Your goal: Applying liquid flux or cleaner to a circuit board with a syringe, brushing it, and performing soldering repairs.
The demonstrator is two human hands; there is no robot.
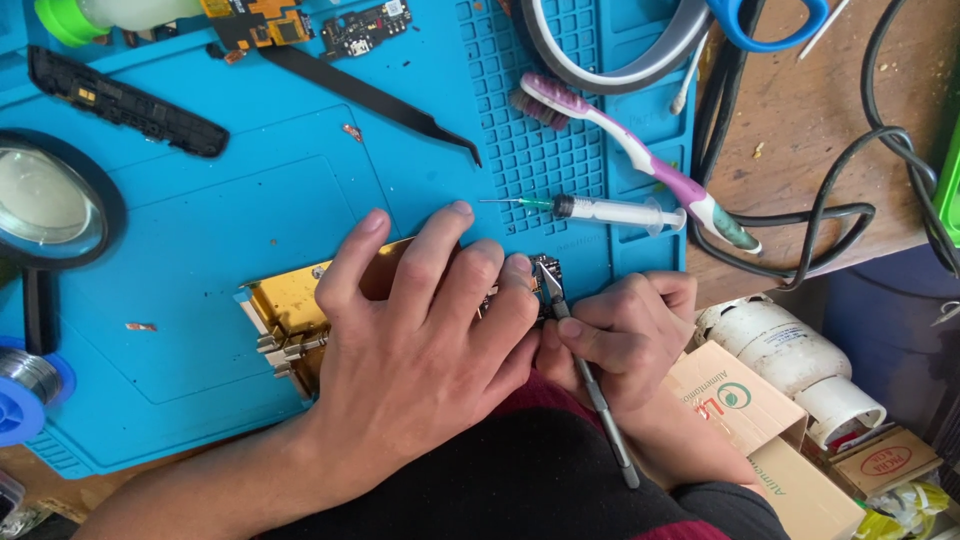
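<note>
**Head view: blade tip meets the right end of a gold frame held flat**

Head view, centre of the frame: the left hand (425,340) lies palm-down over a gold phone frame (285,300), fingers spread a little and pressed flat on it, fingertips pointing toward the upper right. The frame rests on a blue work mat (230,200), and its long axis runs left to right across the picture; only its left end and a small dark, component-covered corner at the right show past the hand.

Just right of centre, the right hand (625,335) pinches a thin metal blade tool (590,385) between thumb and curled fingers. The tool's shaft slants from the lower right up to the left, and its pointed tip sits at the frame's right end, touching or nearly touching the left index fingertip. So the working spot lies up and to the left of the right hand's fingers, and directly under the left hand's fingertips; the right hand is the one bearing on it.

Upper part of the frame: a syringe (600,208) and a toothbrush (640,155) lie on the mat above the right hand, black tweezers (370,95) lie further left, and a magnifying glass (45,205) sits at the left edge. Black cables (850,170) loop over the wooden table at the upper right.
</note>
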